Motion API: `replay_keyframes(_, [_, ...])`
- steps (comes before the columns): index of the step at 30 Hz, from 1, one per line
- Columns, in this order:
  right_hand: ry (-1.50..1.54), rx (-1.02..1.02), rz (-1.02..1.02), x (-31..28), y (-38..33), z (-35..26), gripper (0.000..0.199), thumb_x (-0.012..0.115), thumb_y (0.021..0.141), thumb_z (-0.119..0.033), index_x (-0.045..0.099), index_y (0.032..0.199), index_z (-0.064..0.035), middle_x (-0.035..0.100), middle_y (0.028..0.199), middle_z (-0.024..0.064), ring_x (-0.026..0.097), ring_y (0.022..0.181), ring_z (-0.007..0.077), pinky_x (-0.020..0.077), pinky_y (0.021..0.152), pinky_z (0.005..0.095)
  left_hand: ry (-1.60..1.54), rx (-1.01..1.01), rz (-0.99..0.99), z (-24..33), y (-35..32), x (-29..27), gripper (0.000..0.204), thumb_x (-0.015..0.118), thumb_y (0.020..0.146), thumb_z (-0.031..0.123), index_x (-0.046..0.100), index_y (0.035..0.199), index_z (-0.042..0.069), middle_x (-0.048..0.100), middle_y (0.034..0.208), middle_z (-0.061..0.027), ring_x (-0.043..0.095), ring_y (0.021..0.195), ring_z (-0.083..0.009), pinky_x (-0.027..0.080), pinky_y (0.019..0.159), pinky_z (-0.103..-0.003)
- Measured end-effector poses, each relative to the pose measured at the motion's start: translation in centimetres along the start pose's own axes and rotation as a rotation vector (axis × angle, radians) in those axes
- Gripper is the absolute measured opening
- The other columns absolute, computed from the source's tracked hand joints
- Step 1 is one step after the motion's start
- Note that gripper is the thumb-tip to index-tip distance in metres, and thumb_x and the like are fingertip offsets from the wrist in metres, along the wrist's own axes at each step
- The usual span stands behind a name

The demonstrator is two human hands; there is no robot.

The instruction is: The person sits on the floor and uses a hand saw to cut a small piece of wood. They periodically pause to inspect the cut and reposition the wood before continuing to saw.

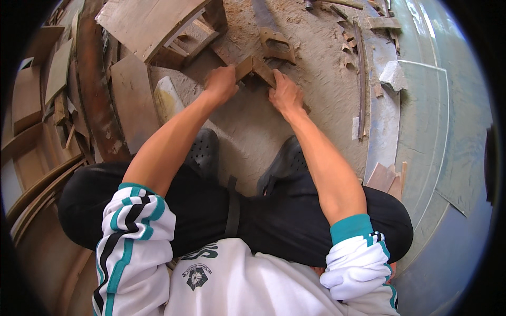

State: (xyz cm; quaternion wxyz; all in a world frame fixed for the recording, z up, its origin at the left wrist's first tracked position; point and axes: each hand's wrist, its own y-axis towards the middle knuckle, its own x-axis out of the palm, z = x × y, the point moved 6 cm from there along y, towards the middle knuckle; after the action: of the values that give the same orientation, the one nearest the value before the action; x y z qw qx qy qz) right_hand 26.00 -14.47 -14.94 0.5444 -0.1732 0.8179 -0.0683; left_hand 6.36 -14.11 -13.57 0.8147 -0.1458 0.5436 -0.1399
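Out in front of me, low over the floor, both hands grip an angled wooden piece made of two short boards that meet in a corner pointing away from me. My left hand is closed around the end of the left board. On the right board, my right hand is closed, its fingers wrapped over the wood. Part of the piece is hidden behind my fingers. Just beyond the corner lies a handsaw with a wooden handle, its blade pointing away.
A wooden stool-like frame with a broad panel stands at the far left. Boards and offcuts crowd the left side. Long wood strips and large glass sheets lie to the right. A hammer-like tool rests at the top edge.
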Motion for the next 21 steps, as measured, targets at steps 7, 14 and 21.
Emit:
replay_keyframes(7, [0.023, -0.102, 0.162, 0.9, -0.5, 0.6, 0.063, 0.070, 0.085, -0.016, 0.049, 0.144, -0.0081, 0.062, 0.127, 0.0158, 0.061, 0.113, 0.0376, 0.0515, 0.092, 0.0495, 0.098, 0.008, -0.013, 0.8, 0.2, 0.1, 0.033, 0.074, 0.081, 0.014, 0.061, 0.107, -0.001, 0.072, 0.096, -0.0249, 0.071, 0.095, -0.0421, 0.056, 0.083, -0.051])
replay_keyframes(14, [-0.062, -0.131, 0.237, 1.5, -0.8, 0.2, 0.068, 0.071, 0.083, -0.014, 0.046, 0.147, -0.0091, 0.061, 0.126, 0.0127, 0.060, 0.110, 0.0334, 0.0474, 0.090, 0.0471, 0.250, 0.049, 0.121, -0.4, 0.6, 3.0, 0.035, 0.068, 0.089, 0.020, 0.049, 0.114, 0.004, 0.066, 0.104, -0.0174, 0.071, 0.091, -0.0372, 0.058, 0.073, -0.050])
replay_keyframes(21, [-0.154, -0.151, 0.279, 2.0, -0.9, 0.2, 0.077, 0.071, 0.078, -0.010, 0.041, 0.149, -0.0063, 0.058, 0.126, 0.0127, 0.059, 0.106, 0.0329, 0.0457, 0.085, 0.0469, 0.242, 0.086, 0.114, -0.1, 0.4, 3.4, 0.038, 0.068, 0.085, 0.018, 0.046, 0.113, 0.002, 0.056, 0.106, -0.0175, 0.066, 0.092, -0.0361, 0.058, 0.067, -0.051])
